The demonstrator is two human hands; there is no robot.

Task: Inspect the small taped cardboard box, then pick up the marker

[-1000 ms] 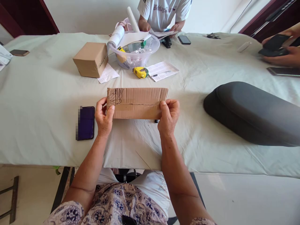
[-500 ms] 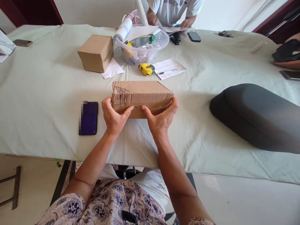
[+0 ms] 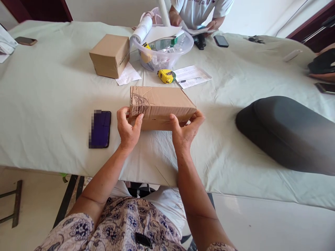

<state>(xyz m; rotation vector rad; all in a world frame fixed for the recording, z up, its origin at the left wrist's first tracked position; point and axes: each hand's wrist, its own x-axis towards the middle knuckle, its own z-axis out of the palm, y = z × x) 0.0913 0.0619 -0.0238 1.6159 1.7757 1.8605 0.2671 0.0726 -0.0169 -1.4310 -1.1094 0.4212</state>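
A long brown cardboard box with black scribbles on its left end lies on the cloth-covered table in front of me. My left hand grips its near left corner, thumb on the front face. My right hand holds the near right edge, fingers curled under the box's right end.
A purple phone lies left of my hands. Behind are a smaller cardboard box, a clear bowl of tools, a yellow tape measure and a paper form. A dark grey case sits right. Another person sits opposite.
The cardboard went from a flat upright piece to a box lying on the table. My hands shifted from its side edges to its near face and corners.
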